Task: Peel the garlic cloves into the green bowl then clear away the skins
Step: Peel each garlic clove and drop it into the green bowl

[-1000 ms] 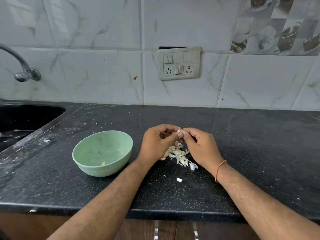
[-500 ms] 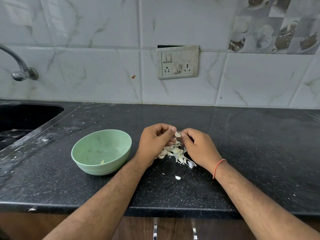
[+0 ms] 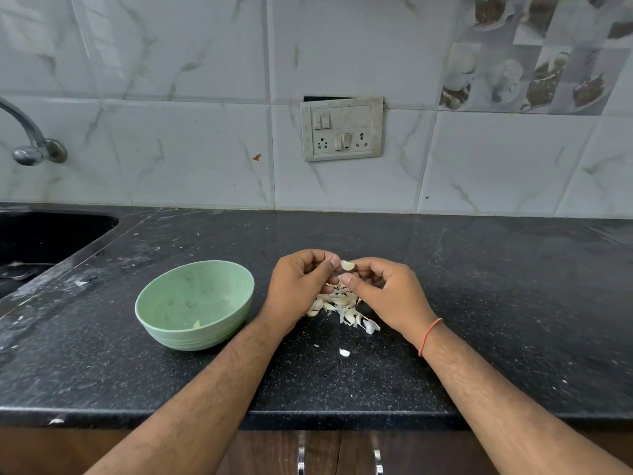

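Garlic clove (image 3: 347, 265): pale, curved, pinched between left hand (image 3: 297, 286) and right hand (image 3: 390, 293) above heap of cloves and skins (image 3: 339, 306).

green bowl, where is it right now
In the head view the green bowl stands on the black counter, left of the left hand and the garlic pile, right of the sink.

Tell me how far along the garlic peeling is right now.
Early. Done: the pale green ribbed bowl holds what looks like one small peeled clove. In hand: the left hand and right hand pinch one pale garlic clove between them. Left: the heap of cloves and papery skins on the black speckled stone counter, plus a stray white scrap.
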